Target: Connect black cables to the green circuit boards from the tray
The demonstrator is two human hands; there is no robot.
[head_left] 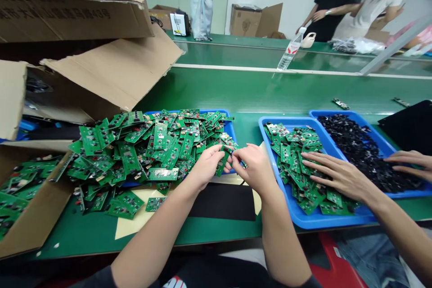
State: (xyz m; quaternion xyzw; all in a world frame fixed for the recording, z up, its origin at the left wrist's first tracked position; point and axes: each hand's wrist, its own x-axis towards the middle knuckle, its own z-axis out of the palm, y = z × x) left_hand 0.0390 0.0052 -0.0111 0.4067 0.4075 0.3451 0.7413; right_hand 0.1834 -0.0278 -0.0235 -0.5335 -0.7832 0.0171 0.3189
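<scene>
My left hand (210,164) grips a small green circuit board (222,160) between thumb and fingers, above a black sheet (225,202). Pressed close to the board's right end, my right hand (252,166) has its fingers pinched together. A bit of something dark shows at those fingertips, too small to name. Left of my hands rises a big heap of green circuit boards (168,144), spilling over a blue tray (231,128). More boards (299,162) lie in another blue tray (263,127) to the right of my hands.
A co-worker's hand (334,173) rests on the right tray's boards; the other hand (410,162) touches a tray of small black parts (357,144). Cardboard boxes (111,72) crowd the left. A water bottle (290,50) stands beyond. Two people are across the bench.
</scene>
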